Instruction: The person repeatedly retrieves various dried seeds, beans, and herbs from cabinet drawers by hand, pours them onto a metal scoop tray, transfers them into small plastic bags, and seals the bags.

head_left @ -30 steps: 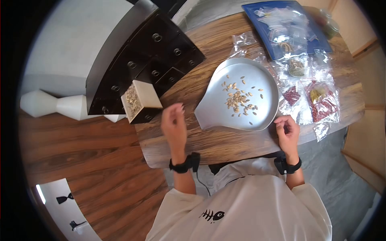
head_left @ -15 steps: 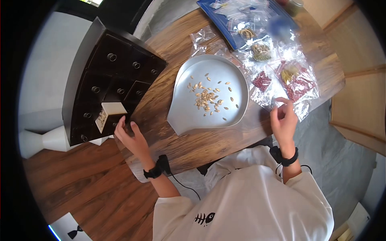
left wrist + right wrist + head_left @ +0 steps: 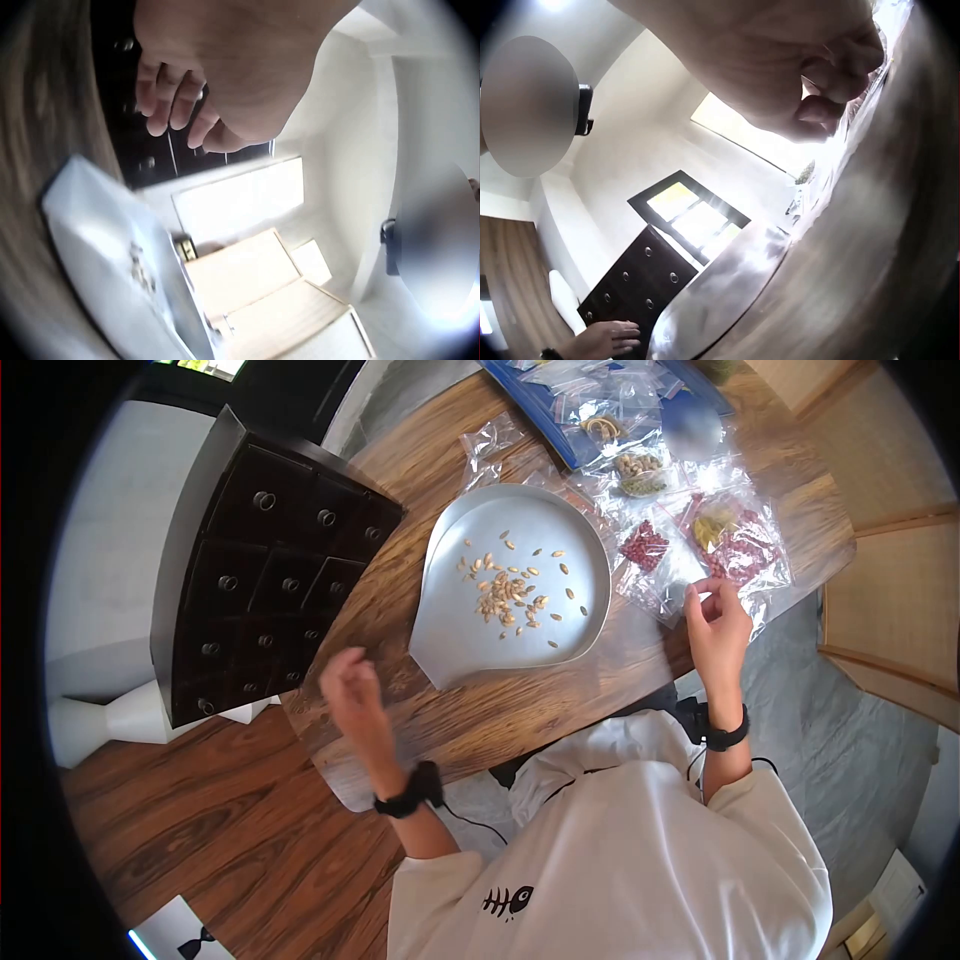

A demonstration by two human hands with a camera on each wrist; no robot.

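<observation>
My left hand (image 3: 358, 695) is off the small dark drawer cabinet (image 3: 290, 585), over the near left of the table. Its fingers hang loosely curled with nothing in them, as the left wrist view shows. All the cabinet's drawers are pushed in. My right hand (image 3: 722, 630) is at the near edge of a clear plastic bag of red beans (image 3: 740, 545), fingertips right at the plastic and fingers loosely bent. Between the hands lies a silver scoop-shaped metal tray (image 3: 455, 650) with a scatter of tan, seed-like pieces (image 3: 505, 595) on it.
A smaller bag of red beans (image 3: 643, 548) and a bag of greenish-brown pieces (image 3: 640, 475) lie right of the tray. Farther back is a blue tray (image 3: 560, 435) heaped with clear bags. The wooden table's edge (image 3: 440, 755) runs close before my body.
The drawer of small pieces that stood out of the cabinet is now shut in. My left hand has come away from it to the right. My right hand has moved forward onto the bag.
</observation>
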